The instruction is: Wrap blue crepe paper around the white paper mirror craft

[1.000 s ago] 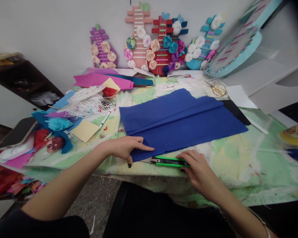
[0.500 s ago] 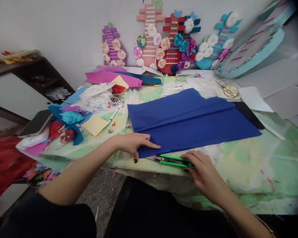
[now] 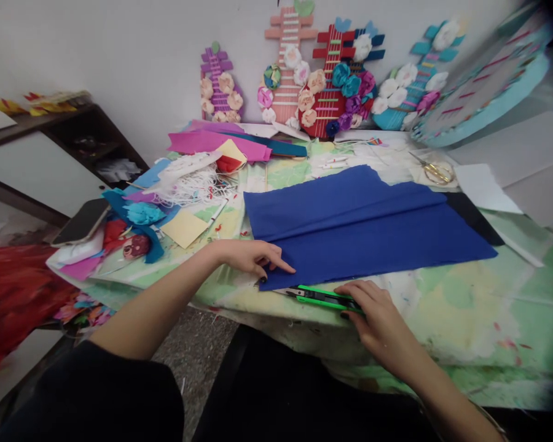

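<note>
One green-and-black utility knife (image 3: 321,298), long axis left-right, blade tip left, under curled right hand (image 3: 373,310); left hand (image 3: 249,256) fingers spread, pressing one blue crepe paper sheet (image 3: 364,224)

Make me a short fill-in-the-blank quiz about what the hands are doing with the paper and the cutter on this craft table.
1. The left hand presses on the near corner of the ____ paper sheet.
2. The right hand rests on a ____ utility knife.
3. The gold scissors lie at the ____ side of the table.

Missing words: blue; green; far
</note>
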Motion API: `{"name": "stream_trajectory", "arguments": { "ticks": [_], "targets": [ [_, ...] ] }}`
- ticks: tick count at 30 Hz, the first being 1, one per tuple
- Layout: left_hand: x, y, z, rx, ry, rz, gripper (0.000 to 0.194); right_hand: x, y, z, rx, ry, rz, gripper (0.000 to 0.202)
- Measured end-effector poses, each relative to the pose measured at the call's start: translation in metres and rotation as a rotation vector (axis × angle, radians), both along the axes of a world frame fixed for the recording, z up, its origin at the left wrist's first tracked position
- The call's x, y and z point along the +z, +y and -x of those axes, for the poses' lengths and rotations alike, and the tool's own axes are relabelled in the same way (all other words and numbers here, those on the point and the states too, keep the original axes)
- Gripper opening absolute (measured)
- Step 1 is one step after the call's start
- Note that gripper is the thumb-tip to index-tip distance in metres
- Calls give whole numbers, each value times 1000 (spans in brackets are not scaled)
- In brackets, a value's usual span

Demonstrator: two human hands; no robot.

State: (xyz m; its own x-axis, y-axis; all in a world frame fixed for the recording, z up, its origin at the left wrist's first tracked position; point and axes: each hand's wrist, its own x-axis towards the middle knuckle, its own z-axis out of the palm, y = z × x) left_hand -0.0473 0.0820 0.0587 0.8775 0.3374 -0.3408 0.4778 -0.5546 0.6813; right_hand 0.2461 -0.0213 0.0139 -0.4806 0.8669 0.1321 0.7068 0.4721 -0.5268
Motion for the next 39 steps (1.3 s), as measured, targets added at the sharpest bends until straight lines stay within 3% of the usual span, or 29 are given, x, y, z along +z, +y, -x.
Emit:
{"name": "stream_trajectory", "arguments": {
  "ticks": [6,18,31,36,39],
  "targets": [
    [-4,-6,-2,20,12,-95,56,5,-4,1,7,-5,4,27],
    [-2,-12,-5,27,58,-114,75,6,-5,-2,13,1,35,25],
    [-2,-15,-6,23,109,-153,79,6,-11,-1,36,-6,-38,26],
    [1,-14,-4,10,120,-96,83,6,-13,-3,32,-18,-39,25],
    [4,-10,-5,-14,116,-48,72,5,-12,0,34,-17,-39,26]
  ]
}}
